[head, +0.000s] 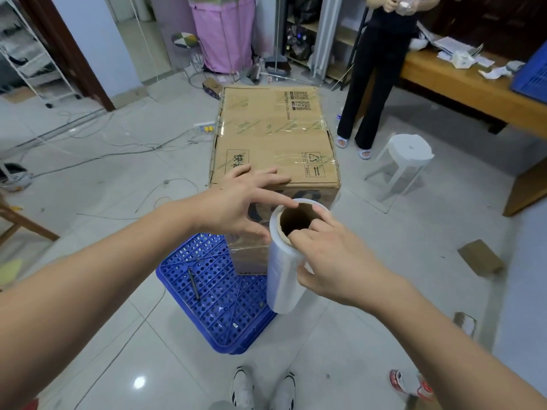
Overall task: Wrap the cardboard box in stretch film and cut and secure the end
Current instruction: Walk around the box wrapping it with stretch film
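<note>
Cardboard box [273, 137] on blue crate [213, 294], pen [194, 284] on crate

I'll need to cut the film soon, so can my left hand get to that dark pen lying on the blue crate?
Probably yes. The left hand is open and holds nothing, and the pen lies uncovered on the blue crate, below that forearm; the stretch film roll stands further right, out of the path.
</note>
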{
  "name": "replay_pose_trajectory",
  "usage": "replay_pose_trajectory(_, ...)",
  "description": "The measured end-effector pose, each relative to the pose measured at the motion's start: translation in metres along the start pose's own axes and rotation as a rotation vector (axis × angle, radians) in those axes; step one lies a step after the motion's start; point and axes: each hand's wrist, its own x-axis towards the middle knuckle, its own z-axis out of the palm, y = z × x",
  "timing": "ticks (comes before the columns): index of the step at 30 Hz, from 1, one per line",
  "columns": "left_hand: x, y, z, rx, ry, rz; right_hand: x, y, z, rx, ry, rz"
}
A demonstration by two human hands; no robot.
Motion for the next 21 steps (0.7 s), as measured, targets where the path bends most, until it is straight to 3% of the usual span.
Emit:
replay_pose_trajectory(7,-0.003,0.000,0.004,-0.018,0.030,-0.029,0.024,-0.038,0.012,-0.083,0.157,0.325)
replay_pose_trajectory(10,0.001,-0.004,-0.001,-0.024,-0.011,-0.011,0.035,-0.042,0.012,-0.103,0.051,0.383)
replay_pose_trajectory(16,0.005,-0.035,-0.013,0.093,-0.058,0.191,0.053,-0.065,0.002,-0.114,-0.026,0.521)
replay_pose_trajectory(21,0.013,-0.064,-0.019,0.154,-0.074,0.418,0.084,-0.086,0.011,-0.130,0.039,0.754)
